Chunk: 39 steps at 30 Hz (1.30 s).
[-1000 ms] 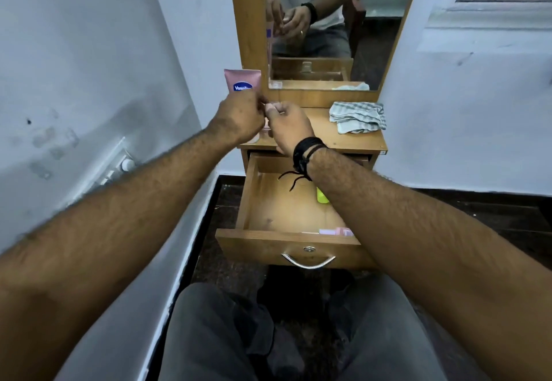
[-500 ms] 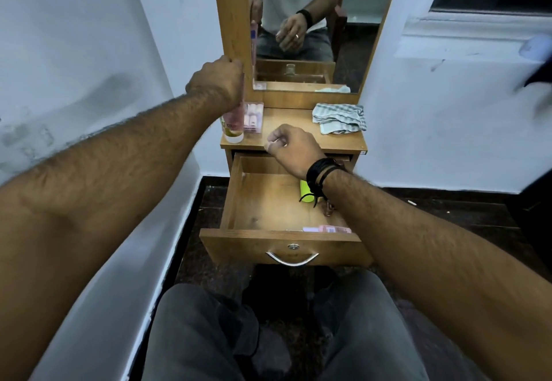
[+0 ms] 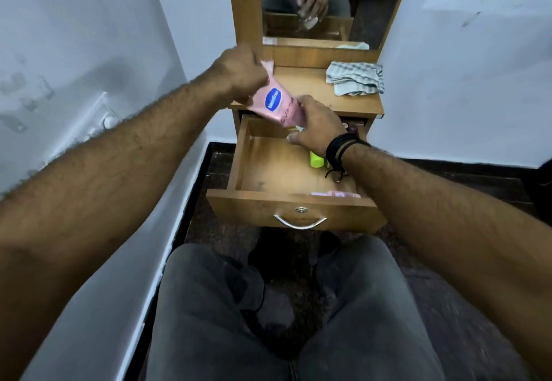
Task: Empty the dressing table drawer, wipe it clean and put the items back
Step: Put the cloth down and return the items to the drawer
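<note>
The wooden drawer [image 3: 294,204] stands pulled out below the dressing table top [image 3: 307,87]. My left hand [image 3: 240,74] grips the crimped end of a pink lotion tube [image 3: 277,104], which slants down over the drawer's back edge. My right hand [image 3: 318,125] closes on the tube's lower, cap end. Inside the drawer lie a lime-green item [image 3: 316,160] under my right wrist and a flat pink item [image 3: 336,194] against the front wall. A striped grey cloth [image 3: 355,78] lies crumpled on the table top at the right.
A mirror [image 3: 322,1] in a wooden frame rises behind the table top. White walls close in on both sides; a wall switch plate [image 3: 101,119] is at the left. My knees in grey trousers [image 3: 286,315] are just before the drawer's front with its metal handle [image 3: 299,222].
My left hand lifted the pink tube off the table top's left corner and swung it down over the drawer. My right hand moved onto the tube's lower end.
</note>
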{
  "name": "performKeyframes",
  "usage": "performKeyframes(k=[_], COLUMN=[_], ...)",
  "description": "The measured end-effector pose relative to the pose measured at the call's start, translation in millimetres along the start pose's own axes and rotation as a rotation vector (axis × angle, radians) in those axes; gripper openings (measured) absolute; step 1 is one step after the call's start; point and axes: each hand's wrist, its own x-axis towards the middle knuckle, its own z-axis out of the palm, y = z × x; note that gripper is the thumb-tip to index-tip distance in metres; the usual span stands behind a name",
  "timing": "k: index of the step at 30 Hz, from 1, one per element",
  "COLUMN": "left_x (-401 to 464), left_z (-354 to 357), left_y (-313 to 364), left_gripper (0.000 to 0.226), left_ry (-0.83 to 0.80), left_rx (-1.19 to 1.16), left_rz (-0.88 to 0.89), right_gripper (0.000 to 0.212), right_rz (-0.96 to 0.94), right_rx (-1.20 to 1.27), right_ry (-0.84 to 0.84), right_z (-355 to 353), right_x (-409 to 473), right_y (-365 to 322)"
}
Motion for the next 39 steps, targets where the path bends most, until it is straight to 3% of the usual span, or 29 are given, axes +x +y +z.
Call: performKeyframes(k=[3, 6, 9, 12, 17, 22, 25, 35, 39], left_x=[-6.1, -12.7, -17.3, -16.9, -14.7, -17.5, -17.7, -16.3, -12.0], left_z=[23.8, 51.1, 77.7, 102.4, 127.9, 142.2, 145.3, 139.8, 130.8], left_y=[-23.9, -44.2, -58.0, -72.0, -86.4, -93.3, -93.6, -94.8, -94.0], left_gripper=[0.021, 0.019, 0.034, 0.055, 0.075, 0.043, 0.033, 0.039, 0.049], left_ry=[-0.168, -0.262, -0.27, -0.289, -0.398, -0.444, -0.462, -0.447, -0.359], left_rx=[-0.084, 0.134, 0.426, 0.473, 0.552, 0.66, 0.709, 0.65, 0.612], left_rz=[-0.125, -0.116, -0.048, -0.014, 0.081, 0.131, 0.132, 0.128, 0.176], right_gripper=[0.072, 0.068, 0.061, 0.057, 0.076, 0.05, 0.055, 0.078, 0.065], right_rz=[-0.02, -0.053, -0.063, -0.04, -0.002, -0.172, -0.183, -0.213, -0.206], right_rx=[-0.138, -0.35, -0.512, -0.594, -0.647, -0.585, -0.539, -0.539, -0.478], right_ry=[-0.127, -0.247, -0.326, -0.406, -0.551, -0.529, -0.543, -0.511, -0.378], right_z=[7.3, 18.8, 30.5, 44.1, 67.8, 86.3, 84.1, 77.0, 64.7], right_x=[-5.5, -7.7, -5.9, -0.3, 9.7, 9.6, 9.7, 11.2, 16.1], right_y=[13.3, 20.1, 19.6, 18.4, 20.8, 27.8, 30.0, 29.8, 26.5])
